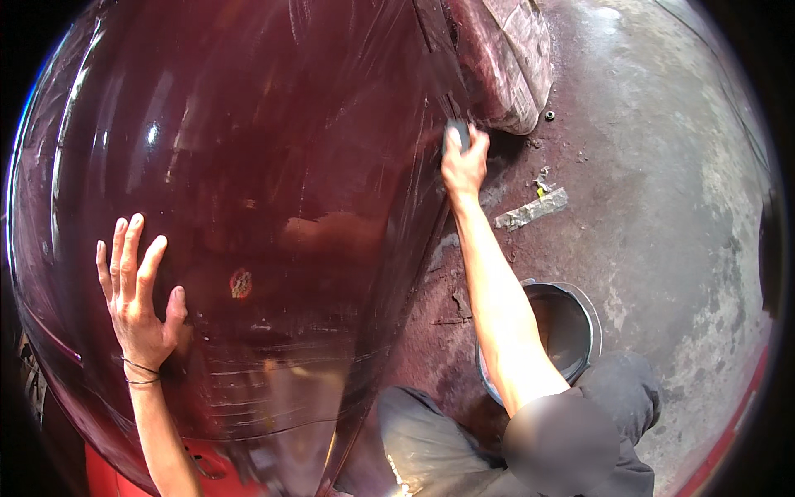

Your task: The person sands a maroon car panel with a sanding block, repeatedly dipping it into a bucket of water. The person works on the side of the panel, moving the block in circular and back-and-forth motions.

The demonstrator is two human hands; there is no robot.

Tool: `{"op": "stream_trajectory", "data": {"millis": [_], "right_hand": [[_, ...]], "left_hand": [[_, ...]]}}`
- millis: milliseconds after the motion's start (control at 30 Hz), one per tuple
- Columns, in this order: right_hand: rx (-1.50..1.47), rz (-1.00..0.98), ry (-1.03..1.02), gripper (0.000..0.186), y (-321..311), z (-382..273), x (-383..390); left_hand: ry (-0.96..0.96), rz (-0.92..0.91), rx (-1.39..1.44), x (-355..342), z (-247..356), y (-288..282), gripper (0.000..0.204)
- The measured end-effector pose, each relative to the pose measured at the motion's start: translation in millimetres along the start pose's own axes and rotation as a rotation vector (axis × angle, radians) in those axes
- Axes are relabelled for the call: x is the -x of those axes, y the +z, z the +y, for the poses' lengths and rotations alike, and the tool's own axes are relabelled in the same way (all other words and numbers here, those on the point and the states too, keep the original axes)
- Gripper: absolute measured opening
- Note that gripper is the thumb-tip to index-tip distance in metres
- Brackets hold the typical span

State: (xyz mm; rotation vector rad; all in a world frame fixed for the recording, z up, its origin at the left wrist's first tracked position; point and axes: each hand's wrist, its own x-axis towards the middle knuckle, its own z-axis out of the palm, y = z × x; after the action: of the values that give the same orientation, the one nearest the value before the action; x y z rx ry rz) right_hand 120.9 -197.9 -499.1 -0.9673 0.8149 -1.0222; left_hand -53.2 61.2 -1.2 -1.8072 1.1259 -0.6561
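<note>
A glossy dark red car body panel (273, 149), wet and streaked in places, fills the left and middle of the view. My left hand (141, 306) lies on it at the left with its fingers spread, holding nothing; two thin dark bands circle the wrist. My right arm reaches forward to the panel's right edge. There my right hand (465, 161) grips a dark grey sanding block (457, 135), pressed against the side of the panel. The hand is slightly blurred. A small rough worn spot (240, 283) shows on the panel to the right of my left hand.
A dark bucket (595, 319) stands on the floor beside my right forearm, partly hidden by it. A dusty cover (517, 66) bulges out beyond my right hand. A strip of crumpled tape (532, 209) lies on the stained concrete floor (671, 207). My dark trousers (439, 447) show at the bottom.
</note>
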Motion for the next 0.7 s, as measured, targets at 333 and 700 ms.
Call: {"op": "stream_trajectory", "data": {"millis": [333, 700], "right_hand": [[0.109, 0.006, 0.061, 0.062, 18.9, -99.8, -26.2], [-0.025, 0.037, -0.143, 0.061, 25.3, -69.8, -22.3]], "left_hand": [[0.011, -0.001, -0.003, 3.7, 0.3, 3.2, 0.068], [0.011, 0.020, -0.002, 2.4, -1.1, 5.2, 0.064]]}}
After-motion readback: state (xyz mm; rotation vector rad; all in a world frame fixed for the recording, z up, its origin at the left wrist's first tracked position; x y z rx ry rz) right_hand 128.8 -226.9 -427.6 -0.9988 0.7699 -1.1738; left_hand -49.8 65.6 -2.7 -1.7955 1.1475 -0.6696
